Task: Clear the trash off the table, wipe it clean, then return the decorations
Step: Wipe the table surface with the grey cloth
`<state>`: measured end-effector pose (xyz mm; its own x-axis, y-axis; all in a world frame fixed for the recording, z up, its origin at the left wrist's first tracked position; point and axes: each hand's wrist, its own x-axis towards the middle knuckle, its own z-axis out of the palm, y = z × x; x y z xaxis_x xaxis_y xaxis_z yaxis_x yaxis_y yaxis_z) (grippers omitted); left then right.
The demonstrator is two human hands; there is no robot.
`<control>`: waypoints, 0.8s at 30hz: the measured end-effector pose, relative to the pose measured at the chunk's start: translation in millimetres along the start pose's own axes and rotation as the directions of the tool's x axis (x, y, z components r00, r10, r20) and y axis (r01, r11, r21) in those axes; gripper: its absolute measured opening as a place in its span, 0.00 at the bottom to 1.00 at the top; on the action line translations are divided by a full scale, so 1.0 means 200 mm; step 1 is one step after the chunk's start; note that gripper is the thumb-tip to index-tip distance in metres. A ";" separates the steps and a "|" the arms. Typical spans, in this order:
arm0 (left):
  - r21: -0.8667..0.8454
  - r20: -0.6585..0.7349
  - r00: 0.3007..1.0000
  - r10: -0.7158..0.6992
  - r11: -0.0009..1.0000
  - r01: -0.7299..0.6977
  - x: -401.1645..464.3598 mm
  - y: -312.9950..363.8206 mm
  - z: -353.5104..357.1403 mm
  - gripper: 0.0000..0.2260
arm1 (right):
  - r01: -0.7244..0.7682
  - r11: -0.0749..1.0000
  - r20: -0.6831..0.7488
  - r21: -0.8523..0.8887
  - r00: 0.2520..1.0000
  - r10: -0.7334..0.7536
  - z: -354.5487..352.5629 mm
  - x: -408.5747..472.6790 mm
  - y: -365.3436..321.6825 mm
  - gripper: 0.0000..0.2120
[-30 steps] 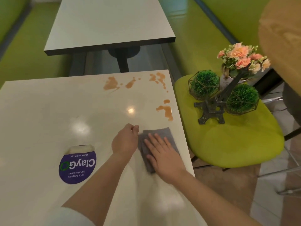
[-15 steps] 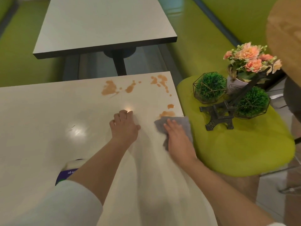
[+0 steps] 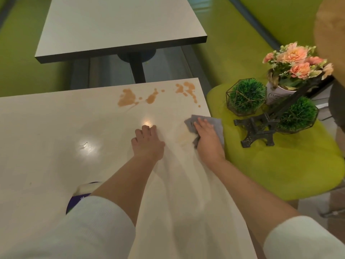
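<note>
A purple sticker [image 3: 78, 200] peeks out from under the left sleeve [image 3: 71, 227] on the table [image 3: 46, 139]. The left hand [image 3: 147, 142] rests on the table with its fingers curled under, holding nothing. Orange spills [image 3: 127, 98] sit past it, near the far edge. The right hand [image 3: 206, 135] lies flat on a gray cloth [image 3: 217, 124] at the table's right edge, fingers straight and close together. On the green chair [image 3: 280, 169] stand two wire cages, each with a green ball [image 3: 246, 95] inside, a white pot [image 3: 276, 94] full of pink flowers [image 3: 296, 58], and a dark tower [image 3: 259, 128].
</note>
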<state>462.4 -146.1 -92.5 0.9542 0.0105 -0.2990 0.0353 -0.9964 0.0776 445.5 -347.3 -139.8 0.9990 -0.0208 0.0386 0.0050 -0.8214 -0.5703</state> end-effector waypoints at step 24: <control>-0.055 -0.020 1.000 0.014 0.998 -0.015 -0.01 -0.03 0.02 0.28 | -0.094 0.973 -0.043 -0.210 0.995 0.087 0.01 0.05 -0.09 0.27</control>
<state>459.1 -140.2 -96.9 0.9603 -0.0021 -0.2791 0.0368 -0.9903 0.1340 456.4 -331.8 -131.4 0.9929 -0.1165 0.0241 -0.0982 -0.9169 -0.3868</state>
